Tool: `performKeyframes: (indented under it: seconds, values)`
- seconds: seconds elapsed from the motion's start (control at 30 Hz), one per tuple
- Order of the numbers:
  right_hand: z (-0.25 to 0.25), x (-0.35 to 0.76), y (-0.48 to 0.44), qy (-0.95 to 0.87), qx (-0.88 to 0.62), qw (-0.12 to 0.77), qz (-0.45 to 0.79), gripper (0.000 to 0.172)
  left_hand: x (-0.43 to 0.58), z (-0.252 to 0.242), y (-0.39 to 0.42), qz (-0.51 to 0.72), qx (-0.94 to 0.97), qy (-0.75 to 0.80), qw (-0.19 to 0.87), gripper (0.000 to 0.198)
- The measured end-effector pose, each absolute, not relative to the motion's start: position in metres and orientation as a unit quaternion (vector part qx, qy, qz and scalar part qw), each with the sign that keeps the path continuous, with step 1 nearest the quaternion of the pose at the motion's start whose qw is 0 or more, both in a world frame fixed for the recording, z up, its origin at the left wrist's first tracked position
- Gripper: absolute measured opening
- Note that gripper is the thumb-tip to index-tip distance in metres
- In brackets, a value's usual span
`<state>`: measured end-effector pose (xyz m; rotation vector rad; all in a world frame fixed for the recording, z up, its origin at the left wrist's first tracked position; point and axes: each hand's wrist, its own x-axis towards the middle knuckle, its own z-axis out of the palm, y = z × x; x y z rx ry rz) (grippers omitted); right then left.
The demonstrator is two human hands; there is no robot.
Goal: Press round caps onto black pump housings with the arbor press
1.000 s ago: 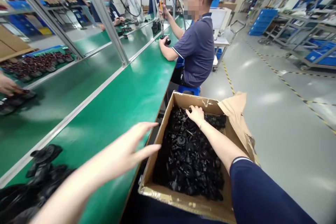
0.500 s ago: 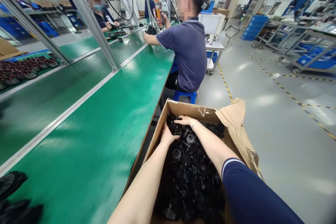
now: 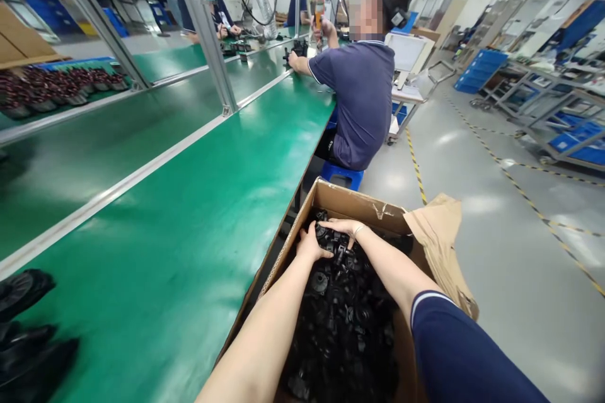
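Observation:
Both my hands reach into an open cardboard box (image 3: 373,201) full of black plastic parts (image 3: 350,315), some with round ribbed faces. At the far left corner, my left hand (image 3: 311,245) curls around a cluster of these parts, thumb toward the middle. My right hand (image 3: 344,227) arches over the same cluster from the other side, fingertips bent down among the pieces. Between the palms sit a round black part (image 3: 322,231) and several smaller bits. The fingers' undersides are partly hidden by the parts.
Left of the box runs a green-topped workbench (image 3: 227,201), with black moulded parts (image 3: 28,340) at its near left. A co-worker (image 3: 354,101) sits beyond the box on a blue stool (image 3: 343,175), holding an orange tool (image 3: 319,9). Torn brown paper (image 3: 439,239) hangs over the box's right edge.
My hands have closed in around a cluster of black parts, the right hand's fingers bending down. The view has shifted, so the bench and co-worker appear farther right.

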<state>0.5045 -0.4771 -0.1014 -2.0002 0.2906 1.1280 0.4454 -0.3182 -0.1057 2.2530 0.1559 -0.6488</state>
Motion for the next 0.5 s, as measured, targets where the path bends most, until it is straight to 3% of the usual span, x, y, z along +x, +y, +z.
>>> performKeyframes:
  seconds: [0.27, 0.5]
  values:
    - [-0.105, 0.451, -0.488, 0.198, -0.69, 0.519, 0.465, 0.068, 0.434, -0.106, -0.321, -0.288, 0.869, 0.021, 0.401, 0.115]
    - [-0.103, 0.406, -0.489, 0.263, -0.639, 0.61, 0.389, 0.065, 0.424, -0.086, -0.324, -0.285, 0.87, -0.055, 0.399, 0.115]
